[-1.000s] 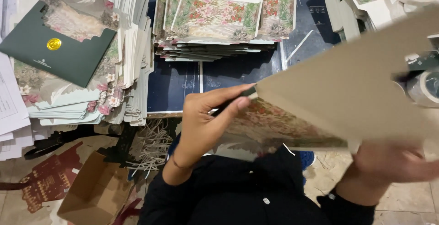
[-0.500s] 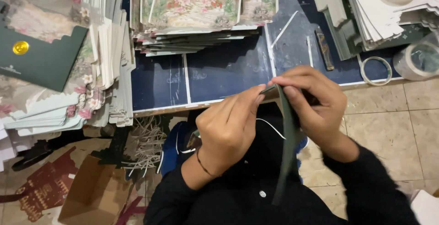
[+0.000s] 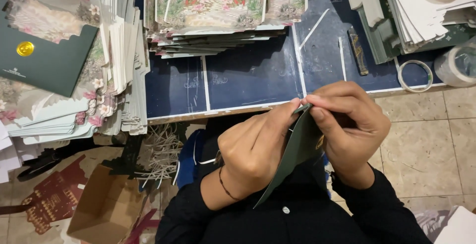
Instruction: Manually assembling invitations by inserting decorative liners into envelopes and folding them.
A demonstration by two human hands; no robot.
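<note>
A dark green card [image 3: 292, 150], folded and seen nearly edge-on, stands upright in front of my chest. My left hand [image 3: 255, 147] pinches its top edge from the left, thumb and fingers pressed on it. My right hand [image 3: 347, 125] pinches the same top edge from the right, fingertips meeting those of the left hand. Both hands hover just in front of the near edge of a dark blue work mat [image 3: 248, 80].
Stacks of floral printed cards [image 3: 218, 11] lie at the back, more floral sheets and a green envelope with a gold seal [image 3: 42, 60] at the left. Tape rolls [image 3: 415, 75] and white card piles [image 3: 416, 6] sit right. A cardboard box [image 3: 106, 207] and paper strips lie on the floor.
A second ago the card was spread wide and flat between my hands. It is now folded shut and narrow, and both hands have closed together on its top edge.
</note>
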